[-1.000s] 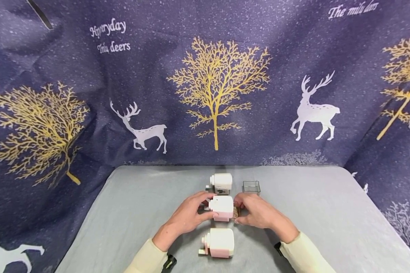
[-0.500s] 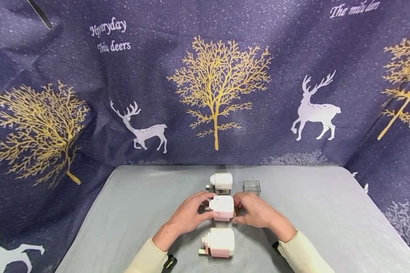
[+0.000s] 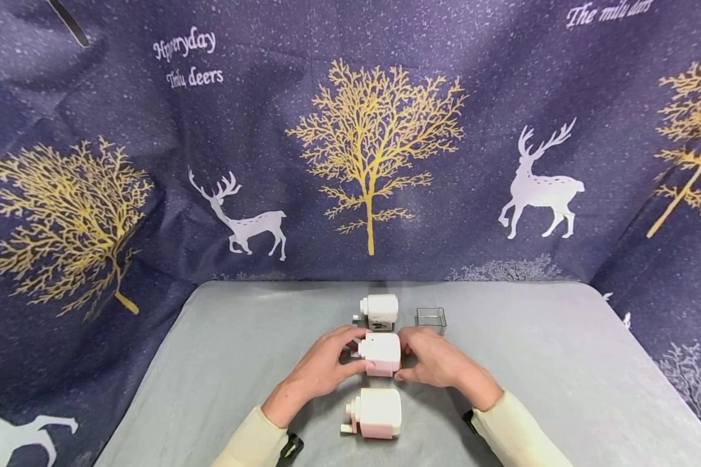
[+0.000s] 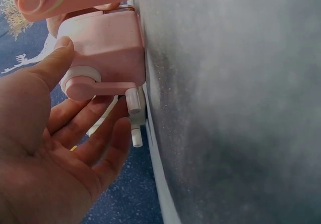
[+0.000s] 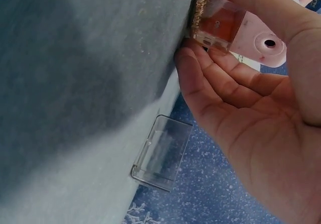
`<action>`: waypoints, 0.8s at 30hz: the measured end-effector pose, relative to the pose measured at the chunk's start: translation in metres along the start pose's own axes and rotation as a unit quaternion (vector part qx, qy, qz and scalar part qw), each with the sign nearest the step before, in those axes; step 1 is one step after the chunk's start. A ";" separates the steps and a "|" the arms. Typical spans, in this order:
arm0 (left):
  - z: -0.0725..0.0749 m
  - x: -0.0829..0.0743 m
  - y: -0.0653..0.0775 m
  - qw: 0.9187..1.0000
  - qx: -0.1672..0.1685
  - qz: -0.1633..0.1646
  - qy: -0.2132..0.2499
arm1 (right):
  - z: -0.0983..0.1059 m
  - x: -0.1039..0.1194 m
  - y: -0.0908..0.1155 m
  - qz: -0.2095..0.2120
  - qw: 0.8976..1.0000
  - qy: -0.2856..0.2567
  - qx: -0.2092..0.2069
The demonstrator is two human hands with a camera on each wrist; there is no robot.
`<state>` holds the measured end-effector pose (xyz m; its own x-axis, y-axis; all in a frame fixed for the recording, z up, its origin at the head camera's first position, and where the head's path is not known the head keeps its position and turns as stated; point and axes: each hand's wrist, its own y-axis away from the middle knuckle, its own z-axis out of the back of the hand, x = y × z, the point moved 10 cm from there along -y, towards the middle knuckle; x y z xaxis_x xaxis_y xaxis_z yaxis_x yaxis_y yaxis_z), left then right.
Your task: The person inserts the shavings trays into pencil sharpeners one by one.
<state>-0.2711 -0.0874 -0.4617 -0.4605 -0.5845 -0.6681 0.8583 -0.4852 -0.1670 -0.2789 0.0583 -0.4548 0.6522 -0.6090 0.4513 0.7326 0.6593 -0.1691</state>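
A pink-and-white crank pencil sharpener (image 3: 382,353) stands upright between both hands. My left hand (image 3: 321,365) grips its crank side, thumb on the near face; the pink crank (image 4: 108,88) hangs beside the fingers in the left wrist view. From the other side my right hand (image 3: 435,359) holds the clear shavings drawer (image 5: 220,23) between thumb and fingers. Brown shavings (image 5: 200,8) lie in that drawer, which sits mostly within the body, below the pencil hole (image 5: 269,43). In the head view the right hand hides the drawer.
Nearer me stands another pink-and-white sharpener (image 3: 380,412). A white sharpener (image 3: 381,310) stands behind the middle one, in the same row. A clear, open drawer (image 3: 431,318) lies at the back right on the grey table (image 3: 549,363). A patterned cloth (image 3: 245,143) hangs behind.
My right hand has moved slightly left, toward the middle sharpener, and the drawer has slid further into its body. My left hand has kept its hold.
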 end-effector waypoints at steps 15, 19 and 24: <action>0.000 -0.002 -0.001 1.000 -0.009 -0.017 0.003 | -0.005 0.002 -0.005 -0.015 1.000 0.019 0.012; 0.000 -0.003 -0.001 0.999 -0.015 -0.029 0.008 | -0.005 0.003 -0.005 -0.009 1.000 0.018 0.007; 0.000 -0.002 -0.001 0.999 -0.016 -0.025 0.010 | -0.004 0.002 -0.005 -0.010 1.000 0.024 -0.002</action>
<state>-0.2714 -0.0858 -0.4601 -0.4994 -0.5466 -0.6722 0.8409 -0.4925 -0.2243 -0.2802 0.0517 -0.4567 0.6455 -0.6433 0.4117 0.7468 0.6446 -0.1637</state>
